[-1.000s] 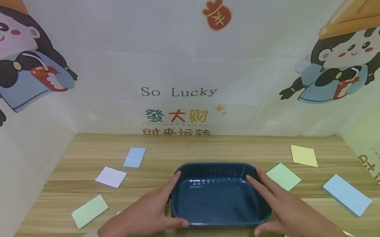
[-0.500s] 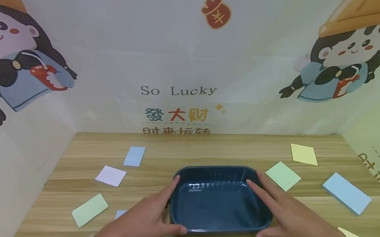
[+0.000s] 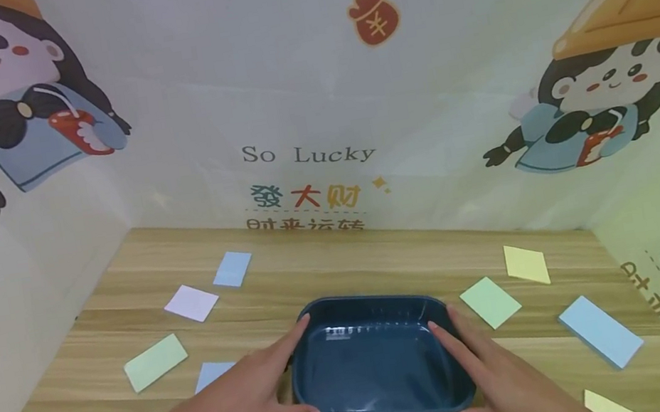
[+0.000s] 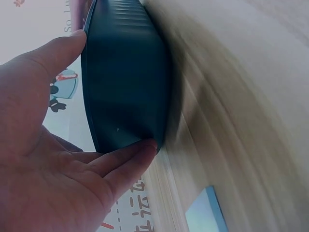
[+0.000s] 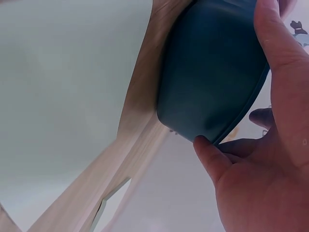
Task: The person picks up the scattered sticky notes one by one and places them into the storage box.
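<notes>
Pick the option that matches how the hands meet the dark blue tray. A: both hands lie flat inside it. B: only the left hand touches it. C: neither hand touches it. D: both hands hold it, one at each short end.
D: the left hand grips one end of the dark blue tray and the right hand grips the opposite end, thumbs at the near corners.

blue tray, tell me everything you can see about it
The tray is a dark blue, shallow, rounded rectangle with a raised rim and faint ribs along its far inner wall; it looks like glossy plastic. It holds nothing and sits flat on the wooden table, long side across the view, among scattered coloured paper slips. The left hand holds its left end, thumb at the near corner and fingers along the side. The right hand holds the right end the same way.
</notes>
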`<state>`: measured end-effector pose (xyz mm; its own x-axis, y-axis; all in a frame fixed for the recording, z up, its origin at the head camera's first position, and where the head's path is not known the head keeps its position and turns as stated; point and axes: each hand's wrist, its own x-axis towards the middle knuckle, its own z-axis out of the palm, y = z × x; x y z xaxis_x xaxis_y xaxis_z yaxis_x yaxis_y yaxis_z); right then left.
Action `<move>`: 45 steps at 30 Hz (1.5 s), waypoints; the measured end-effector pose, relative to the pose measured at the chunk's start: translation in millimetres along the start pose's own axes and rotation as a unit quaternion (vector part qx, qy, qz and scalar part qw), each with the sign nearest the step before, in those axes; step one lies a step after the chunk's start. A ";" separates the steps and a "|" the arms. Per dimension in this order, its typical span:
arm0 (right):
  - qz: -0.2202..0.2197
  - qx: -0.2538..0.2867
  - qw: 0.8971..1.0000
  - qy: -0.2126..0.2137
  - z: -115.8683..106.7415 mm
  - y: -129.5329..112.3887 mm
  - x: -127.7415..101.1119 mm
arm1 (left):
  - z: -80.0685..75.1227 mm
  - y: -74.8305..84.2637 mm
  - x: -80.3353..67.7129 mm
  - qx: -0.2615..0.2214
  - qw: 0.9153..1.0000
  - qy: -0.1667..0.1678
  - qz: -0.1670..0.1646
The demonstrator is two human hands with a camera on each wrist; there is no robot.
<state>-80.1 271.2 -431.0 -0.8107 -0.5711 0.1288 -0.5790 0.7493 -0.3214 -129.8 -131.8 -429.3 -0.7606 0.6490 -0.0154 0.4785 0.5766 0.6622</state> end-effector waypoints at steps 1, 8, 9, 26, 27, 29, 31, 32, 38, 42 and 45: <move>-0.002 -0.003 1.000 0.001 0.3 -0.4 -0.5 | 0.5 0.4 -1.1 -0.002 1.000 -0.001 -0.003; -0.025 -0.023 0.999 0.018 4.0 -2.0 -3.3 | 3.9 3.5 -7.7 -0.011 1.000 0.001 -0.010; -0.027 -0.022 0.999 0.020 4.5 -2.1 -4.1 | 4.0 3.7 -8.3 -0.013 1.000 0.001 -0.007; 0.044 0.090 0.995 0.014 7.7 11.4 -20.8 | 13.4 0.9 4.8 -0.132 0.989 0.018 -0.069; 0.055 0.089 0.994 0.010 6.0 14.1 -23.5 | 14.1 1.4 4.5 -0.139 0.988 0.018 -0.068; 0.072 0.077 0.994 0.004 3.5 20.2 -30.0 | 15.1 3.2 2.7 -0.144 0.987 0.019 -0.066; 0.082 0.056 0.995 -0.003 1.9 27.4 -37.6 | 16.1 5.3 0.4 -0.138 0.988 0.024 -0.063; 0.074 0.042 0.996 -0.003 1.7 31.4 -41.6 | 16.5 6.4 -0.7 -0.135 0.989 0.026 -0.062; 0.083 -0.019 0.996 -0.014 4.3 41.6 -64.1 | 18.8 9.4 -5.6 -0.131 0.988 0.038 -0.070; 0.090 -0.052 0.994 -0.035 17.1 49.9 -75.2 | 20.3 8.5 -8.7 -0.147 0.986 0.037 -0.068; 0.056 -0.089 0.994 -0.005 37.4 69.1 -84.3 | 21.9 7.7 -10.7 -0.170 0.982 0.029 -0.076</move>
<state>-48.5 358.6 -499.2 -0.8709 -0.4826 0.0925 -0.4914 0.8558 -0.1615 -108.4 -123.4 -440.5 -0.8404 0.5333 -0.0966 0.1915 0.4589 0.8676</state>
